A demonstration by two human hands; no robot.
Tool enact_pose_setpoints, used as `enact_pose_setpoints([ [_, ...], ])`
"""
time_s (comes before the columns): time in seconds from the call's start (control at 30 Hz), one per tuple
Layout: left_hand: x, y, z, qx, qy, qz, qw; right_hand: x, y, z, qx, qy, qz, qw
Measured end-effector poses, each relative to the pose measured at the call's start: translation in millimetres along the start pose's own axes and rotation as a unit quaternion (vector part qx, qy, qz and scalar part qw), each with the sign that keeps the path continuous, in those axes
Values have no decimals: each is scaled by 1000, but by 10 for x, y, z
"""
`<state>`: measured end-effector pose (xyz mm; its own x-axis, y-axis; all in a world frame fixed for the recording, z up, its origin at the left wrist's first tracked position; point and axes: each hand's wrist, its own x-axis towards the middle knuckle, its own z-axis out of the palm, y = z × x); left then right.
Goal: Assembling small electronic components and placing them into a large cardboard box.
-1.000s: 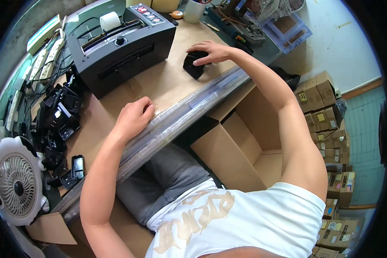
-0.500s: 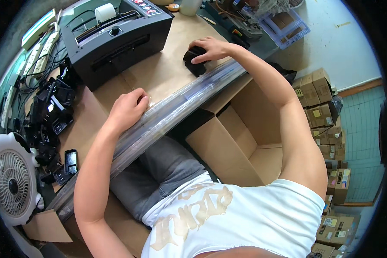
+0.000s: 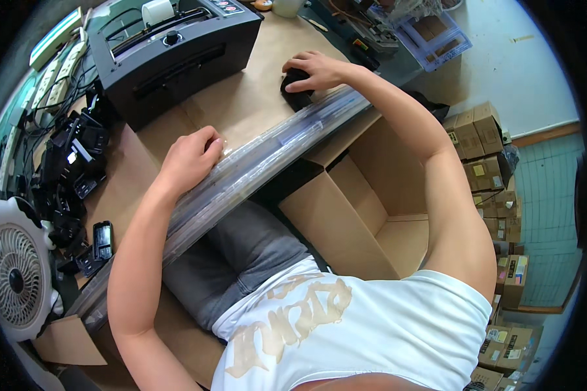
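My right hand (image 3: pixel 316 70) is curled over a small, rounded black object (image 3: pixel 298 90) on the brown work surface (image 3: pixel 261 65), close to the table's front edge. Its exact kind is hidden by the fingers. My left hand (image 3: pixel 192 158) rests closed on the same surface, thumb pressed against the curled fingers. Whatever it may hold is hidden; a small clear glint shows beside the thumb. Along the front edge, below both hands, runs a strip wrapped in clear plastic (image 3: pixel 261 163).
A black machine with a white roll (image 3: pixel 182 72) stands at the back left. Black plastic parts (image 3: pixel 72 156), cables and a white fan (image 3: pixel 16 274) crowd the left. An open cardboard box (image 3: pixel 339 221) sits below the edge; stacked cartons (image 3: pixel 479 137) line the right.
The view has tilted slightly. My left hand has shifted a little left, still closed. My right hand stays on the black object with hardly any movement.
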<state>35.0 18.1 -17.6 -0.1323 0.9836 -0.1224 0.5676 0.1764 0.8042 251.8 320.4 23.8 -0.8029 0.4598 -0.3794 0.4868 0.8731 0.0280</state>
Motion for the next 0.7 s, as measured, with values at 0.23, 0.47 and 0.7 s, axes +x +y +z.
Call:
enact_pose_setpoints([
  [0.23,-11,9,-20,-7,-7,-11,1000,-99,153,44,0,29,-63,998],
  [0.47,-15,15,-28,0,7,2,1000,-31,58,9,-19,13,-48,999],
  [0.7,-17,26,-28,10,0,0,1000,14,-72,-18,-25,-4,-8,1000],
])
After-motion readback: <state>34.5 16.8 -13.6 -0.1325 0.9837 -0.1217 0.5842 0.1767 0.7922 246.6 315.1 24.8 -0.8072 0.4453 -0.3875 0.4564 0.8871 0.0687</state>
